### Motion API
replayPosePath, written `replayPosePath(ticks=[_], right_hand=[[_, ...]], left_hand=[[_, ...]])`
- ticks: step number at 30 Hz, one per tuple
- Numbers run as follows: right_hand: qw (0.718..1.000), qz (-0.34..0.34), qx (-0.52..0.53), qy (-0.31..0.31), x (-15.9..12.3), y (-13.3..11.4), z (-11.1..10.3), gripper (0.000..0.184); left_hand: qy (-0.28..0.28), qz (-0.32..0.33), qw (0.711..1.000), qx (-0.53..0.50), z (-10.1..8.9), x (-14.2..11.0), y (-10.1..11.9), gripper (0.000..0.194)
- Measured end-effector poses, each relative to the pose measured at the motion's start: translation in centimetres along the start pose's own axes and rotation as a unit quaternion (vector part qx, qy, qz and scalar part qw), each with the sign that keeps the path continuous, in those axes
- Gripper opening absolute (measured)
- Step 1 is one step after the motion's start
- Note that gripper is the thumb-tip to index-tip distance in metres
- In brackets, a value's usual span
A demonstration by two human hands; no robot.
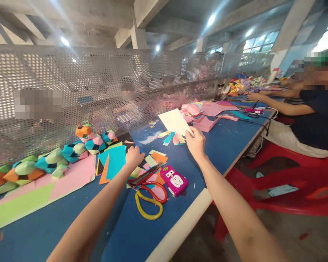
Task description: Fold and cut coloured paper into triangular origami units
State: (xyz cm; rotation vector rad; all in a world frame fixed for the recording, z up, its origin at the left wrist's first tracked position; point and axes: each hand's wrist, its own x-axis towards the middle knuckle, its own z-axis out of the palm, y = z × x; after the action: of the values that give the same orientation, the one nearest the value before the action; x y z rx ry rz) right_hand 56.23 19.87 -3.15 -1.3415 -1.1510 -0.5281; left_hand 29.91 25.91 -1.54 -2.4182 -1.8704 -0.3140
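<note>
Fingers and thumb of your right hand (196, 145) are pinching the near right corner of the white paper sheet (174, 122), closing on it with no gap showing. The fingers of your left hand (135, 158) are curling, half bent, at the right edge of the turquoise paper sheet (115, 160); I can't tell whether they are gripping it. Both your forearms are reaching forward and angling inward, the right hand sitting a little farther out than the left. The white sheet is pointing away from you and to the left, its long axis running diagonally from the pinched corner, and it is showing just over some loose paper strips (175, 138).

Nearest you, a cream tube (180, 225) is lying along the right-hand edge of the blue table (133, 238). Beyond it, the scissors (145, 177) are resting with handles toward you and blades aiming forward and right, just beside a magenta plastic case (175, 181). Blue tabletop is stretching from your right wrist to that right edge, giving you room on that side. To the left, a row of paper balls (71, 150) is following the perforated metal screen (104, 69), which is bounding the far side. Farther on, folded pink paper (207, 124) is standing near the screen, and past the right edge a co-worker (314, 105) is sitting, arms extending over the tabletop.
</note>
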Motion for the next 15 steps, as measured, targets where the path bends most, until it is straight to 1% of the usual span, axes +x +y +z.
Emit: replayPosePath(ticks=[2,4,6,7,8,9,10,11,12,13,15], right_hand=[[1.000,0.019,-0.008,0.006,0.1,0.2,-0.1,0.017],[0.999,0.037,-0.009,0.014,0.2,0.3,-0.2,0.015],[0.998,0.055,-0.007,0.027,0.3,0.3,-0.3,0.013],[0.997,0.064,-0.004,0.032,0.4,0.2,-0.4,0.011],[0.997,0.074,-0.001,0.035,0.5,0.1,-0.5,0.009],[0.996,0.085,0.003,0.037,0.6,0.0,-0.5,0.008],[0.995,0.097,0.007,0.039,0.9,-0.2,-0.6,0.007],[0.993,0.110,0.012,0.041,1.2,-0.5,-0.6,0.008],[0.991,0.122,0.017,0.043,1.6,-0.7,-0.6,0.010],[0.990,0.135,0.023,0.044,2.2,-1.0,-0.4,0.011],[0.986,0.158,0.037,0.039,3.7,-1.5,0.2,0.012]], left_hand=[[0.025,0.031,0.999,-0.010,-0.9,-1.3,-0.4,0.026],[0.053,0.071,0.996,-0.023,-2.0,-3.4,-0.9,0.023],[0.076,0.117,0.990,-0.036,-3.0,-6.5,-1.5,0.021],[0.097,0.143,0.984,-0.047,-3.4,-8.3,-1.9,0.020],[0.149,0.206,0.964,-0.077,-3.7,-10.3,-2.3,0.019],[0.195,0.271,0.937,-0.105,-3.8,-12.5,-2.7,0.018],[0.221,0.326,0.911,-0.124,-3.8,-14.6,-3.1,0.018],[0.231,0.374,0.888,-0.137,-3.6,-16.7,-3.4,0.023],[0.229,0.413,0.869,-0.145,-3.2,-18.6,-3.7,0.028],[0.228,0.455,0.846,-0.158,-2.8,-20.4,-3.9,0.029],[0.141,0.538,0.815,-0.161,-2.1,-23.1,-4.2,0.033]])
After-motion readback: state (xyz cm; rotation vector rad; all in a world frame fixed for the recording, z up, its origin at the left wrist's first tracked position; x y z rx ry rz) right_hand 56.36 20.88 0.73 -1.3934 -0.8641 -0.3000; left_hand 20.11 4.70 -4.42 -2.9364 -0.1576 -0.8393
